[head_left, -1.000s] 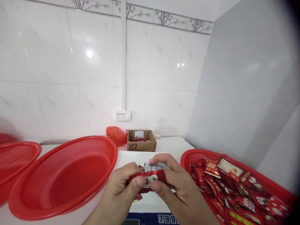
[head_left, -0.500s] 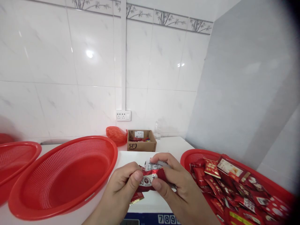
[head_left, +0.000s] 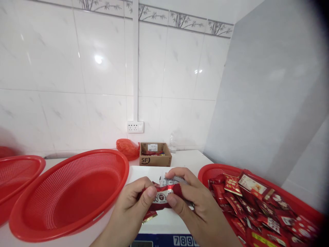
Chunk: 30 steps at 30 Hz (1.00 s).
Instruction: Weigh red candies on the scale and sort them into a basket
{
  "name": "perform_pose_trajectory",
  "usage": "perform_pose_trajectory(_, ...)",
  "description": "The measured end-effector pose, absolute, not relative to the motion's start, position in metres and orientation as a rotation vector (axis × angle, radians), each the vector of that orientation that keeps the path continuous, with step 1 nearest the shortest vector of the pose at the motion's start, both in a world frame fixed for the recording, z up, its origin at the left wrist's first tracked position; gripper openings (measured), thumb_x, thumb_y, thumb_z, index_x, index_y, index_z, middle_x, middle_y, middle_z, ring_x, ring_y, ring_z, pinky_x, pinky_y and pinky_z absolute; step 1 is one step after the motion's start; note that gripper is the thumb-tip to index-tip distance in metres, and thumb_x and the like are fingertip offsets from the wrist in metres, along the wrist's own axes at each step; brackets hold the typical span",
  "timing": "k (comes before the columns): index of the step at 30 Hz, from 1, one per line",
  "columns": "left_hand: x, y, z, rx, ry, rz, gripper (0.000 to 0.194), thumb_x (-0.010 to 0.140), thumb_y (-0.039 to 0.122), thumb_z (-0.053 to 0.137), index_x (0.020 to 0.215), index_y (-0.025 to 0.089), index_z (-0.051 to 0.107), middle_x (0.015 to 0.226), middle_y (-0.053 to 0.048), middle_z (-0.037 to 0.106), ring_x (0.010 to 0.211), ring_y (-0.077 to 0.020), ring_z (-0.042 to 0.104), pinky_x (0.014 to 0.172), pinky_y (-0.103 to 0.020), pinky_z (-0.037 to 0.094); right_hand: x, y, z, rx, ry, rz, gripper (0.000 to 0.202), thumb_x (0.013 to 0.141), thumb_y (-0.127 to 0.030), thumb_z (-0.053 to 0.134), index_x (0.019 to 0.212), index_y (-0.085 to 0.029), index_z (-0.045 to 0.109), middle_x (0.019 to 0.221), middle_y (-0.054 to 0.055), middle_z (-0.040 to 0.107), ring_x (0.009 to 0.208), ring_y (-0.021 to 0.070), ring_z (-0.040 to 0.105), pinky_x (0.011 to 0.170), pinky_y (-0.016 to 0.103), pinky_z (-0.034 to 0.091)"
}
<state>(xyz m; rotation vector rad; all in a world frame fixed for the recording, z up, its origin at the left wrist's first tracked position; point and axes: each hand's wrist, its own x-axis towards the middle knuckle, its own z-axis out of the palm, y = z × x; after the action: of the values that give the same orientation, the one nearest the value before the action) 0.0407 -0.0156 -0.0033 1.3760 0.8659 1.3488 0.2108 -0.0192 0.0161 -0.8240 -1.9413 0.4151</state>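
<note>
Between my two hands is a red and white snack packet [head_left: 161,198] with dark printing. My left hand [head_left: 133,202] pinches its left end between thumb and bent fingers. My right hand [head_left: 192,202] grips the right end, thumb across the front. Behind it, a white-grey printed wrapper [head_left: 169,179] also sits under my right fingers; whether it is a separate packet I cannot tell. Below my left hand, a red packet with a gold edge [head_left: 149,216] shows in part. Under the hands lies the white plate of a scale [head_left: 167,223], with a blue number panel [head_left: 164,240] in front.
A red oval basket [head_left: 120,157] stands on the left, another red basket [head_left: 38,161] beyond it. On the right, a red basket [head_left: 205,168] holds many red snack packets. At the back are a cardboard box [head_left: 155,160], a red plastic bag [head_left: 127,148] and a clear bottle [head_left: 173,142].
The held packet has turned slightly, so more of its printed white front shows near my left thumb. My hands stay in almost the same place.
</note>
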Motion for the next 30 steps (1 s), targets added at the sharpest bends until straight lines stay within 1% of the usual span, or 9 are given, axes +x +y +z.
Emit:
perform_pose_trajectory(3, 0.038, -0.011, -0.003, 1.319, 0.794, 1.489, 0.042, 0.084, 0.055, 0.065, 0.068, 0.017, 0.055, 0.056, 0.005, 0.046, 0.051, -0.0078, 0.039, 0.047, -0.016, 0.037, 0.212, -0.017, 0.015, -0.858, -1.895, 0.348, 0.034, 0.098, -0.037, 0.05, 0.077, -0.021, 0.07, 0.103, 0.005, 0.059, 0.074, 0.0124, 0.063, 0.064, 0.023, 0.053)
perform_pose_trajectory(6, 0.035, -0.009, 0.0, 1.158, 0.716, 1.621, 0.022, 0.081, 0.038, 0.073, 0.081, 0.02, 0.059, 0.072, 0.003, 0.057, 0.062, -0.0096, 0.049, 0.059, -0.017, 0.044, 0.214, -0.012, 0.012, -0.932, -1.792, 0.265, 0.034, 0.098, -0.038, 0.049, 0.077, -0.022, 0.071, 0.106, 0.006, 0.059, 0.085, 0.0156, 0.065, 0.064, 0.023, 0.053)
perform_pose_trajectory(8, 0.035, -0.009, 0.001, 1.109, 0.667, 1.637, 0.019, 0.078, 0.03, 0.075, 0.086, 0.022, 0.06, 0.081, 0.003, 0.059, 0.068, -0.0101, 0.053, 0.063, -0.018, 0.047, 0.213, -0.009, 0.01, -0.977, -1.738, 0.209, 0.034, 0.098, -0.038, 0.049, 0.079, -0.022, 0.071, 0.109, 0.007, 0.059, 0.088, 0.0169, 0.065, 0.067, 0.025, 0.053)
perform_pose_trajectory(13, 0.041, -0.012, -0.001, 1.163, 0.661, 1.579, 0.026, 0.08, 0.029, 0.075, 0.098, 0.024, 0.057, 0.086, 0.002, 0.063, 0.067, -0.0109, 0.058, 0.062, -0.02, 0.049, 0.21, -0.006, 0.009, -1.026, -1.818, 0.161, 0.036, 0.098, -0.039, 0.046, 0.082, -0.02, 0.071, 0.11, 0.01, 0.06, 0.095, 0.0215, 0.064, 0.077, 0.033, 0.053)
perform_pose_trajectory(16, 0.043, -0.011, -0.001, 1.23, 0.69, 1.625, 0.025, 0.078, 0.026, 0.077, 0.094, 0.023, 0.059, 0.085, 0.002, 0.063, 0.067, -0.0104, 0.059, 0.061, -0.02, 0.051, 0.209, -0.007, 0.01, -1.014, -1.871, 0.157, 0.036, 0.099, -0.039, 0.045, 0.085, -0.02, 0.072, 0.112, 0.011, 0.06, 0.101, 0.0233, 0.063, 0.083, 0.036, 0.052)
perform_pose_trajectory(20, 0.043, -0.012, 0.001, 1.309, 0.744, 1.645, 0.019, 0.076, 0.022, 0.077, 0.088, 0.021, 0.063, 0.083, 0.0, 0.067, 0.068, -0.0126, 0.062, 0.057, -0.02, 0.053, 0.208, -0.007, 0.008, -1.027, -1.887, 0.108, 0.036, 0.099, -0.039, 0.044, 0.087, -0.02, 0.071, 0.113, 0.012, 0.06, 0.103, 0.0247, 0.062, 0.083, 0.038, 0.053)
perform_pose_trajectory(24, 0.043, -0.014, 0.003, 1.377, 0.831, 1.659, 0.014, 0.075, 0.019, 0.076, 0.086, 0.022, 0.068, 0.088, -0.002, 0.071, 0.077, -0.0157, 0.065, 0.059, -0.02, 0.055, 0.208, -0.007, 0.006, -1.021, -1.935, 0.147, 0.039, 0.098, -0.042, 0.045, 0.079, -0.018, 0.069, 0.113, 0.013, 0.06, 0.104, 0.0264, 0.062, 0.081, 0.038, 0.054)
perform_pose_trajectory(28, 0.044, -0.015, 0.002, 1.365, 0.791, 1.656, 0.015, 0.074, 0.02, 0.078, 0.087, 0.024, 0.071, 0.089, -0.002, 0.074, 0.075, -0.0154, 0.067, 0.06, -0.02, 0.057, 0.208, -0.008, 0.006, -0.98, -1.951, 0.189, 0.037, 0.098, -0.039, 0.048, 0.077, -0.017, 0.068, 0.113, 0.013, 0.059, 0.098, 0.0239, 0.065, 0.08, 0.036, 0.055)
perform_pose_trajectory(30, 0.044, -0.016, 0.001, 1.376, 0.773, 1.672, 0.017, 0.074, 0.019, 0.079, 0.088, 0.025, 0.073, 0.091, -0.002, 0.075, 0.078, -0.0155, 0.069, 0.064, -0.02, 0.058, 0.209, -0.007, 0.008, -0.947, -1.947, 0.165, 0.034, 0.098, -0.036, 0.049, 0.077, -0.017, 0.068, 0.111, 0.013, 0.06, 0.095, 0.0225, 0.066, 0.079, 0.035, 0.056)
